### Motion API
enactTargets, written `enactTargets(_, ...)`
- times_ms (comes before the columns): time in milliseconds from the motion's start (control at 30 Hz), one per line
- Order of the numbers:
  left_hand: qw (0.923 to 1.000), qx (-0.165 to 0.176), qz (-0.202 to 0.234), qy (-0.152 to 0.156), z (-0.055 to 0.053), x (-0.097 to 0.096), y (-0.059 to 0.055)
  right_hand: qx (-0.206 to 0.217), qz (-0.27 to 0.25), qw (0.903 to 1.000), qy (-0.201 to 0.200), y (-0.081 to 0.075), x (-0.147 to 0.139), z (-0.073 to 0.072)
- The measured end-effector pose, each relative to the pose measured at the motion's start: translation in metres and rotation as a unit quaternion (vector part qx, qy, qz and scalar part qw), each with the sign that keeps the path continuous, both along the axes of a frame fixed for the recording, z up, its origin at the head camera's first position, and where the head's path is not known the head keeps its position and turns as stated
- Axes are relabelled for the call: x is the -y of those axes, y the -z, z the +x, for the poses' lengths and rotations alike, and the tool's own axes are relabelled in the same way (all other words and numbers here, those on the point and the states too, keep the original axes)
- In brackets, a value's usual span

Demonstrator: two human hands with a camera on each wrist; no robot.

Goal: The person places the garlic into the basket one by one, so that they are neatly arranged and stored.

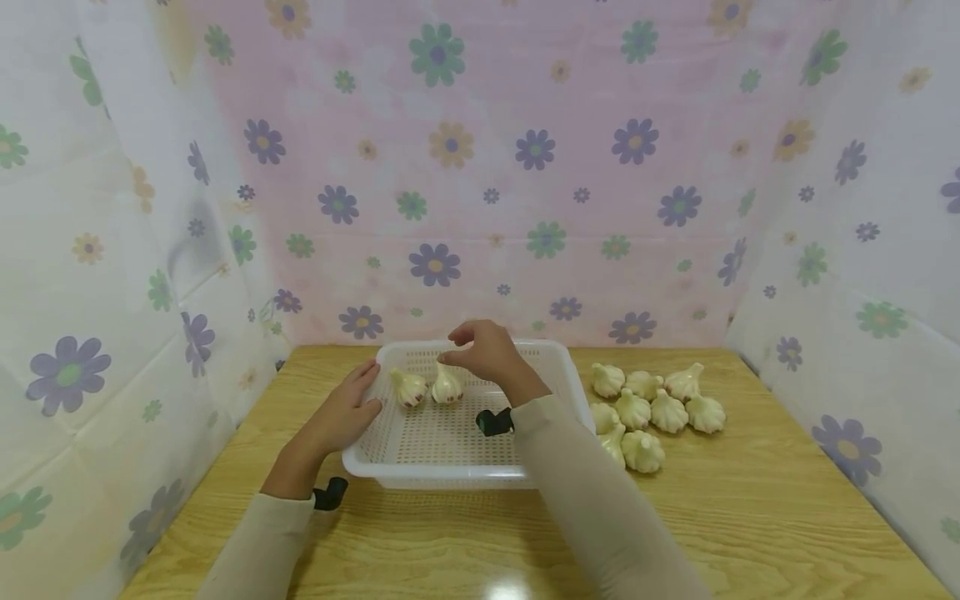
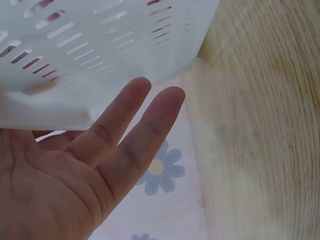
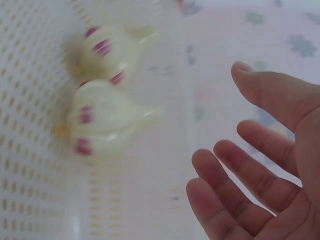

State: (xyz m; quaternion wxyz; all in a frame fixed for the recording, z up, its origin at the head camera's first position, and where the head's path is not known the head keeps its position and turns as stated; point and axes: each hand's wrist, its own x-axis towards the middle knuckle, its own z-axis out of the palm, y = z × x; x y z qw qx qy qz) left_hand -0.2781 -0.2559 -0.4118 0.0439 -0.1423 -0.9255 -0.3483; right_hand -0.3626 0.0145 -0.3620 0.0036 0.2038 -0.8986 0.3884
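Right hand [image 1: 487, 351] apparently just above garlic [image 1: 447, 388]

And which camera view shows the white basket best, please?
The head view: most of the basket shows from above. The left wrist view shows only part of its outside; the right wrist view, part of its inside.

Flowered sheeting [image 1: 480, 225] — behind a wood-grained table [image 1: 765, 517].

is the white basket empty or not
Not empty: two garlic bulbs sit inside the white basket, visible in the head and right wrist views.
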Motion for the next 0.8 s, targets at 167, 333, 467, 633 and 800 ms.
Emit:
enactTargets(167, 1.0, 0.001, 0.004, 0.002, -0.001, -0.002, 0.0, 0.002, -0.039, 0.9992, -0.002, -0.015, -0.007, 0.006)
enactTargets(333, 1.0, -0.001, -0.003, 0.0, -0.002, -0.002, 0.001, -0.001, -0.067, 0.9977, -0.015, -0.027, -0.015, 0.017)
enactTargets(467, 1.0, -0.002, -0.001, 0.001, -0.001, -0.002, 0.002, -0.004, -0.084, 0.9963, -0.021, -0.033, -0.021, 0.026)
enactTargets(633, 1.0, 0.0, 0.004, 0.002, -0.001, -0.002, 0.002, -0.004, -0.097, 0.9949, -0.029, -0.035, -0.031, 0.037)
enactTargets(800, 1.0, -0.004, 0.004, 0.0, -0.001, -0.002, 0.002, -0.012, -0.097, 0.9944, -0.039, -0.035, -0.044, 0.05)
